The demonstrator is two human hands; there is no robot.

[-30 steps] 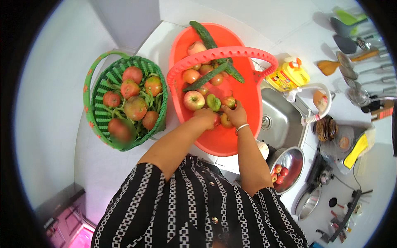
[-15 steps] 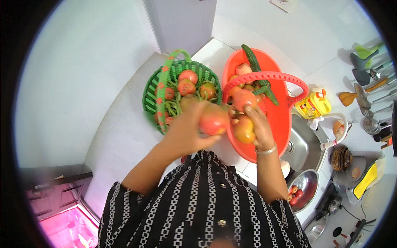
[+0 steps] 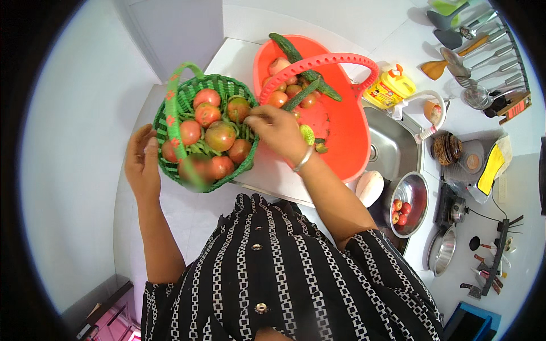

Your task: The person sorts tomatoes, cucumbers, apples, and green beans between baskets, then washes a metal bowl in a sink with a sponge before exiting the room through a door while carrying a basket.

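Observation:
A green woven basket (image 3: 170,116) holds several red and greenish tomatoes (image 3: 207,115) lying among green bean pods (image 3: 196,146). My left hand (image 3: 143,165) is at the basket's left side, thumb and fingers apart, with nothing seen in it. On the opposite side my right hand (image 3: 278,132), wearing a bangle, has its bent fingers at the basket's right rim. Just right of that hand, a red plastic basket (image 3: 341,148) contains tomatoes, long green cucumbers (image 3: 324,85), a pale round vegetable (image 3: 278,65) and small green pieces (image 3: 307,134).
Right of the red basket are a steel sink (image 3: 392,136) with a white faucet (image 3: 443,119) and a yellow jug (image 3: 389,90). A steel bowl (image 3: 418,196) of red fruit and a white oblong vegetable (image 3: 370,188) sit nearer. Utensils hang on the right wall.
The tomatoes that were in my hands are out of them. My left hand has moved to the green basket's left side, my right hand to its right rim. The view has shifted.

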